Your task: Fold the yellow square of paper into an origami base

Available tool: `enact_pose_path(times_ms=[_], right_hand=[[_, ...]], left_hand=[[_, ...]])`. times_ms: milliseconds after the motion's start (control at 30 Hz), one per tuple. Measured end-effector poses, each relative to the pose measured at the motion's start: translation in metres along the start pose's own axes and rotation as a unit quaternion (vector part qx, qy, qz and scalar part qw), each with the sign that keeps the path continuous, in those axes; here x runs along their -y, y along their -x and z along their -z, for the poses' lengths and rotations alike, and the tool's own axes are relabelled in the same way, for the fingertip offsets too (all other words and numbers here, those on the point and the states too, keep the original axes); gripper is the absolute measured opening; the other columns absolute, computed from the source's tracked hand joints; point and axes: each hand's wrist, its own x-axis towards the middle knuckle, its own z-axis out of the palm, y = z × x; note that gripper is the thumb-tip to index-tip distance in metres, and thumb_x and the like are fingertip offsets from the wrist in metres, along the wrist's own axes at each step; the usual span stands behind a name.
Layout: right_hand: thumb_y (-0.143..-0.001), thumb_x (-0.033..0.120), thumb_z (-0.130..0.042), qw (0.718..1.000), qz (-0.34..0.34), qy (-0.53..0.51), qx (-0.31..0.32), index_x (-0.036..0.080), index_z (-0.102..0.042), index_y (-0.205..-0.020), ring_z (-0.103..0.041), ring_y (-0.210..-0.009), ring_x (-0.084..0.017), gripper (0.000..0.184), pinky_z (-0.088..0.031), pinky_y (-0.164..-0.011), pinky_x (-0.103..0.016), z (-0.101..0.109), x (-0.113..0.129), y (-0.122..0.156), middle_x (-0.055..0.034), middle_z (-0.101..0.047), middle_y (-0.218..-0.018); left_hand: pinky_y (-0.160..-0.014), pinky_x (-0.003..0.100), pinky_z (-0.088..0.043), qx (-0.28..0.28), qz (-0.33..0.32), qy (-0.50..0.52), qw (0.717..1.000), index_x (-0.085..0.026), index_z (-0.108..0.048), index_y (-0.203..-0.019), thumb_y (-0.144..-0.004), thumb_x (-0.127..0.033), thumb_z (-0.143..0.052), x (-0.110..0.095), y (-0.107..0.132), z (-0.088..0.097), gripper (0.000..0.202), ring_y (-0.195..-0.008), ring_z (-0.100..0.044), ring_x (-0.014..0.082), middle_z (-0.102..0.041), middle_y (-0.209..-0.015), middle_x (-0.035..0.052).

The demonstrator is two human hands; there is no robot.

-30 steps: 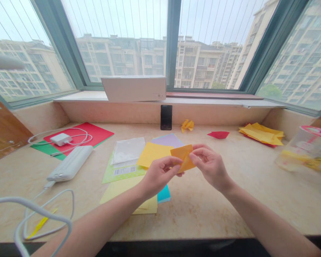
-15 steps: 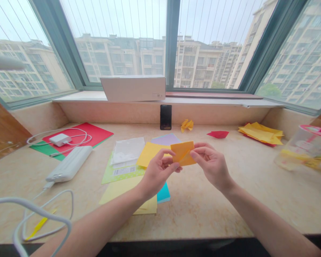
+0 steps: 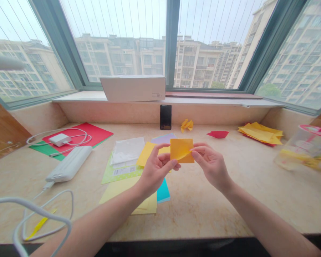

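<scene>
A small folded square of orange-yellow origami paper (image 3: 181, 147) is held up above the counter between my hands. My left hand (image 3: 159, 167) pinches its lower left edge, thumb in front and fingers behind. At the right side, my right hand (image 3: 210, 162) has a loose flap of the paper between thumb and fingertips, and a curved crease runs across the front. Behind my left hand lie a yellow sheet (image 3: 145, 154) and a purple sheet (image 3: 164, 138). Pale yellow sheets (image 3: 120, 191) and a blue paper stack (image 3: 163, 191) are partly under my left forearm.
A phone (image 3: 166, 117) leans on the back wall beside a folded yellow paper piece (image 3: 187, 125). A red folded piece (image 3: 218, 134), yellow papers (image 3: 262, 132) and a plastic cup (image 3: 305, 150) are to the right. At left are a power bank (image 3: 69, 164), cables and a charger (image 3: 60, 139).
The paper has been raised slightly and turned to face me more squarely. The flap at my right fingertips has lifted and curves away from the front.
</scene>
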Motion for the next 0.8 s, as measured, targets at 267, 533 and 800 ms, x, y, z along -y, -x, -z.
enact_pose_path(times_ms=[267, 533, 800], right_hand=[[-0.091, 0.045, -0.063, 0.999, 0.001, 0.038, 0.004, 0.023, -0.075, -0.090, -0.066, -0.098, -0.023, 0.026, -0.058, -0.082, -0.036, 0.002, 0.003, 0.001, -0.0083, -0.067, -0.103], [-0.089, 0.034, -0.067, 1.000, -0.015, -0.024, -0.013, 0.029, -0.056, -0.131, -0.067, -0.089, -0.019, 0.044, -0.059, -0.084, -0.039, -0.001, -0.010, 0.003, -0.0046, -0.067, -0.102], [-0.086, 0.031, -0.072, 0.999, 0.024, 0.002, -0.033, 0.026, -0.060, -0.104, -0.067, -0.084, -0.017, 0.023, -0.058, -0.078, -0.032, -0.001, -0.007, 0.005, -0.0019, -0.068, -0.091]], left_hand=[[-0.071, 0.028, -0.054, -0.005, -0.011, -0.002, 1.000, -0.020, -0.047, -0.118, -0.083, -0.025, -0.075, 0.001, -0.001, 0.001, 0.046, -0.072, -0.069, 0.0137, -0.074, -0.092, 0.0046], [-0.072, 0.029, -0.053, 0.016, -0.018, -0.017, 1.000, -0.025, -0.040, -0.130, -0.086, -0.025, -0.072, 0.009, 0.003, 0.001, 0.054, -0.074, -0.070, 0.0146, -0.072, -0.089, 0.0011], [-0.066, 0.029, -0.052, -0.014, -0.021, -0.024, 0.999, -0.022, -0.042, -0.129, -0.088, -0.033, -0.070, 0.003, 0.000, 0.003, 0.051, -0.067, -0.068, 0.0148, -0.071, -0.082, 0.0010]])
